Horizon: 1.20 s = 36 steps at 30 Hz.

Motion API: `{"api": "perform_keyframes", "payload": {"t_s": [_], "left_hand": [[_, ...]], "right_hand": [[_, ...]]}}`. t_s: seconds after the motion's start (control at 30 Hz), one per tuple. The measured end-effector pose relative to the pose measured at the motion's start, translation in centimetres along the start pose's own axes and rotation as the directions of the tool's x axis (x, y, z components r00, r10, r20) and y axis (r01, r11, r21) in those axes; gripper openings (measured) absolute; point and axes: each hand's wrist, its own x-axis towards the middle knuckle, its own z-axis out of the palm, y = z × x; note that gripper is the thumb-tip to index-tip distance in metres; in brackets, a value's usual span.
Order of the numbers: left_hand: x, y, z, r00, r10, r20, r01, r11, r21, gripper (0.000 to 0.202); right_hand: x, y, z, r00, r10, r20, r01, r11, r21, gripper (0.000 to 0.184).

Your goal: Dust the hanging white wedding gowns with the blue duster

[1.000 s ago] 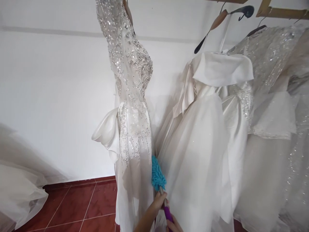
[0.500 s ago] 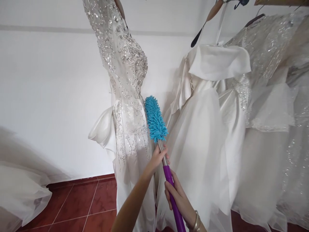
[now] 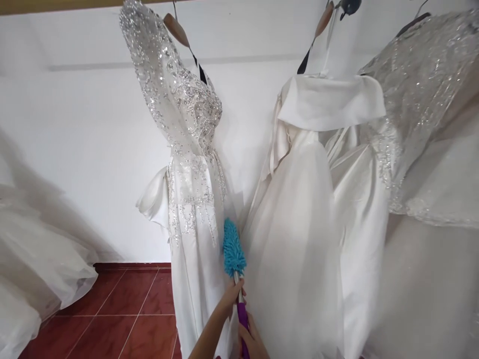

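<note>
A blue microfibre duster with a metal neck and a purple handle points up and away between two hanging white gowns. My left hand is closed round the metal neck, just below the fluffy head. Lower down, my right hand grips the purple handle, partly cut off by the bottom edge. The duster head lies against or very near the right side of the beaded gown; whether it touches cannot be made out. On the duster's other side hangs a plain white gown with a folded satin neckline.
More pale gowns, one a sequinned gown, hang at the right. A white skirt spreads at the left. Behind is a white wall, above a red tiled floor. Wooden hangers hold the gowns near the top.
Both hands and the duster have moved down in the view, to beside the beaded gown's skirt. The camera view has shifted, showing more of the hangers. Both hands keep their hold.
</note>
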Motion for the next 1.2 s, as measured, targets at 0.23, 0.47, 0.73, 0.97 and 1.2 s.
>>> {"api": "perform_keyframes", "payload": {"t_s": [0.23,0.47,0.73,0.97,1.2], "left_hand": [[-1.1,-3.5,4.7,0.992,-0.126,-0.026,0.125,0.992,-0.019,0.044],[-4.4,8.1,8.9,0.971,0.234,0.041,-0.230,0.970,-0.081,0.053],[-11.6,20.2,11.1,0.836,0.500,0.225,-0.471,0.866,-0.171,0.048],[-9.6,19.0,11.2,0.845,0.428,0.321,-0.405,0.904,-0.137,0.049],[-3.7,10.8,11.1,0.929,0.191,0.316,-0.177,0.982,-0.073,0.051]], "right_hand": [[-2.6,-1.7,-6.2,0.990,0.062,0.129,-0.061,0.998,-0.012,0.086],[-6.5,-12.4,-9.6,0.981,-0.057,0.185,0.063,0.998,-0.025,0.078],[-11.0,-21.2,-9.4,0.970,-0.207,0.124,0.223,0.966,-0.128,0.065],[-11.2,-20.3,-8.1,0.989,-0.146,0.017,0.147,0.982,-0.118,0.062],[-8.5,-13.4,-8.0,0.992,-0.099,-0.083,0.096,0.995,-0.035,0.068]]}}
